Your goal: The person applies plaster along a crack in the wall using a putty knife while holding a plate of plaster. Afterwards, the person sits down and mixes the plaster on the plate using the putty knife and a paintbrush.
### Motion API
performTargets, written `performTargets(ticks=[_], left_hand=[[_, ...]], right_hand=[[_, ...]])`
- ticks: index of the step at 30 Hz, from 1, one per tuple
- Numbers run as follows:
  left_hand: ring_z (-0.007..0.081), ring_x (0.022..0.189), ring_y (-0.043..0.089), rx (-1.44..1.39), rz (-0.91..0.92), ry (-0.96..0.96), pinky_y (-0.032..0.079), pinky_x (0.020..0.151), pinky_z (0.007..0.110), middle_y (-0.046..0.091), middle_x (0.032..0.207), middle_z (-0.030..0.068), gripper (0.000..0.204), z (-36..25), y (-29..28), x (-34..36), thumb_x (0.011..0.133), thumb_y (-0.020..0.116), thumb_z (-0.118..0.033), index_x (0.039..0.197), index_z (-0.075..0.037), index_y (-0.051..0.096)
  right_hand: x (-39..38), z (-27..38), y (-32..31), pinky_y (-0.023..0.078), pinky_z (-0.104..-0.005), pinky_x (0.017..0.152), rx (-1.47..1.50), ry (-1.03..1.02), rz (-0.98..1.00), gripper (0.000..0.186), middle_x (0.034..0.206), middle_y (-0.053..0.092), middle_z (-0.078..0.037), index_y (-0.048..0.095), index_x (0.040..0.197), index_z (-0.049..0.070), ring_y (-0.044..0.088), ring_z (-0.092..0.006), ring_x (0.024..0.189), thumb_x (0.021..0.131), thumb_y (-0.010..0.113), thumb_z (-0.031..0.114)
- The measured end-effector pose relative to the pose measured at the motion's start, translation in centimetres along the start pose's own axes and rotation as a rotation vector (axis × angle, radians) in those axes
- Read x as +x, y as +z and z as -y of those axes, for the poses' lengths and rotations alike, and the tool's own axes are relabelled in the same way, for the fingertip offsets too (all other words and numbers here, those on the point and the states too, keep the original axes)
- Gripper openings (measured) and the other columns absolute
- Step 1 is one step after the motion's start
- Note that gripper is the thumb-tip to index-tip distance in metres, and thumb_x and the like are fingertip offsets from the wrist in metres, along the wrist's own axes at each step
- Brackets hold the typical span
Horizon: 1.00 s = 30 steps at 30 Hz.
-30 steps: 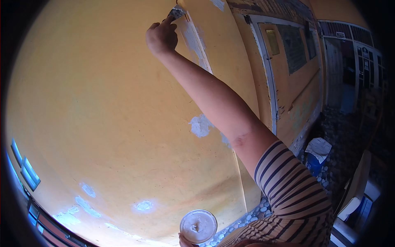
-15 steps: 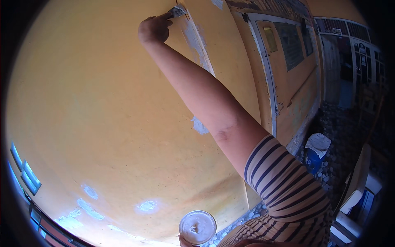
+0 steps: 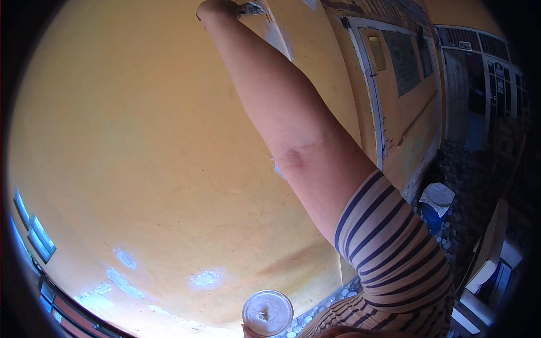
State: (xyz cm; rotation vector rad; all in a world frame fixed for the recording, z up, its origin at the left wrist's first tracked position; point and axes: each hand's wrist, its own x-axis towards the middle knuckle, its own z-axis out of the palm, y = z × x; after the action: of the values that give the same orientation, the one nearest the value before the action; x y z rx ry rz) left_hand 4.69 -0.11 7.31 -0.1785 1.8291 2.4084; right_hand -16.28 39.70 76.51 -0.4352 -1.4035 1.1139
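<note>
My right hand (image 3: 217, 12) is raised to the top of the yellow wall (image 3: 129, 124), closed on a putty knife (image 3: 249, 9); its blade is at a long pale patched strip (image 3: 276, 34) beside a raised vertical edge. My striped-sleeved arm crosses much of the view and covers part of the wall. My left hand (image 3: 246, 330), mostly hidden at the bottom edge, holds up a round container (image 3: 267, 312) of pale paste. Smaller pale patches (image 3: 204, 278) show low on the wall.
A worn door (image 3: 406, 124) and a barred entrance (image 3: 496, 84) stand at the right, above a pebbled floor (image 3: 448, 236). A blue bucket (image 3: 431, 217) topped with a crumpled pale sheet sits there, near pale furniture (image 3: 487, 265). Small windows (image 3: 39, 236) show at the far left.
My right hand and the knife have moved higher on the wall, and my forearm now hides more of it. The container has shifted slightly left and down.
</note>
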Motion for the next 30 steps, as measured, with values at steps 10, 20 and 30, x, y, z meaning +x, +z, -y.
performTargets(ticks=[10,20,30], left_hand=[[0.0271,0.101,0.063,0.034,0.047,-0.003,0.052,0.085,0.04,0.065,0.114,0.018,0.048,-0.3,1.5,-0.1,0.104,0.045,-0.035,0.132,0.004,0.05],[0.0277,0.101,0.063,0.038,0.016,0.022,0.052,0.085,0.04,0.065,0.114,0.0187,0.047,-0.4,0.9,-1.0,0.104,0.045,-0.033,0.133,0.004,0.049],[0.0282,0.101,0.063,0.037,0.005,0.018,0.052,0.086,0.04,0.065,0.114,0.0194,0.047,-0.4,0.1,-1.5,0.104,0.045,-0.031,0.134,0.005,0.047]], right_hand=[[3.8,-3.3,0.8,0.047,-0.0283,0.05,-0.481,-0.441,0.22,0.028,0.05,0.06,-0.005,0.062,0.084,-0.007,0.059,-0.0176,0.043,0.092,0.053,0.019],[-3.8,-1.3,-4.3,0.06,-0.0348,0.074,0.26,-0.011,0.057,0.067,0.116,0.053,-0.033,0.027,0.131,-0.02,0.067,-0.0326,0.096,0.091,0.061,0.022],[-6.3,-2.4,-3.3,0.058,-0.042,0.081,0.239,0.023,0.083,0.062,0.122,0.051,-0.033,0.029,0.133,-0.015,0.065,-0.0368,0.102,0.093,0.056,0.023]])
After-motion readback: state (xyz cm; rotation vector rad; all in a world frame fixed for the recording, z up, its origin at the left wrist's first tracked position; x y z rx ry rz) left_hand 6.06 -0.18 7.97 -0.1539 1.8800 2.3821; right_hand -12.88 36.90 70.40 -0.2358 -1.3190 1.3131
